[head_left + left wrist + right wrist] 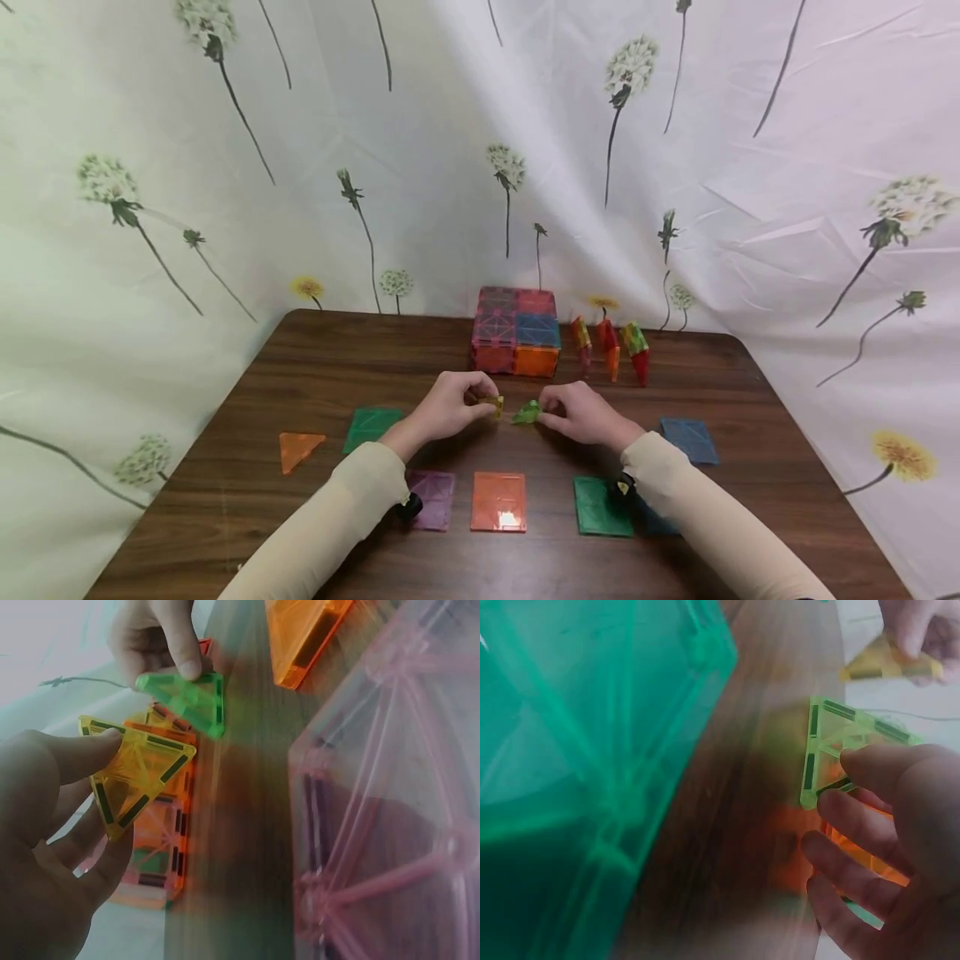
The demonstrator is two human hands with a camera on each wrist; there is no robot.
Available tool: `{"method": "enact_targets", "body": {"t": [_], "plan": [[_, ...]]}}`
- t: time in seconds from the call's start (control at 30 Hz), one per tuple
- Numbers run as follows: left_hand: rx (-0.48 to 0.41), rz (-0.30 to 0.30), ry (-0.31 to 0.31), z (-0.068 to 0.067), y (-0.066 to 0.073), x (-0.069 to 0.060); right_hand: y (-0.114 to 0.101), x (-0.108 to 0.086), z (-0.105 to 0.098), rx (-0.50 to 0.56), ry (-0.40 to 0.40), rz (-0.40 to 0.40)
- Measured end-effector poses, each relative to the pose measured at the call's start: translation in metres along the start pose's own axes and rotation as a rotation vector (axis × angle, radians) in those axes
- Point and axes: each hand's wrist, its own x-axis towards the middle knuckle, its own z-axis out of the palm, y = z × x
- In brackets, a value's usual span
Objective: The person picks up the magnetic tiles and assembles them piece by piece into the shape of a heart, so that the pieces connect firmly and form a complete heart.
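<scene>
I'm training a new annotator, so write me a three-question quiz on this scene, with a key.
1. What does the left grip hold?
2. True or false, of the right grip: it holds a red square.
3. The flat triangle on the table is: A blue; B orange; C purple.

Key: 1. A yellow triangle. 2. False; it holds a green triangle. 3. B.

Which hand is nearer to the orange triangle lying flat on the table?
Left. The left hand, pinching a yellow triangle, is right of the orange triangle, beyond a green square; the right hand, pinching a green triangle, is farther right.
</scene>
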Motion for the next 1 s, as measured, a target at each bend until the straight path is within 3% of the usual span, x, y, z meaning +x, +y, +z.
{"method": "enact_targets", "body": {"t": [0.3,0.67,1.0], "plan": [[0.037,-0.009,-0.018,0.009,0.0,0.006,-0.014,0.013,0.008,-0.059,-0.055,0.015],[0.079,0.017,-0.033,0.017,0.0,0.009,-0.02,0.013,0.01,-0.068,-0.059,0.043],[0.121,0.114,-0.042,0.016,0.002,0.011,-0.019,0.011,0.007,-0.024,-0.004,-0.045]]}}
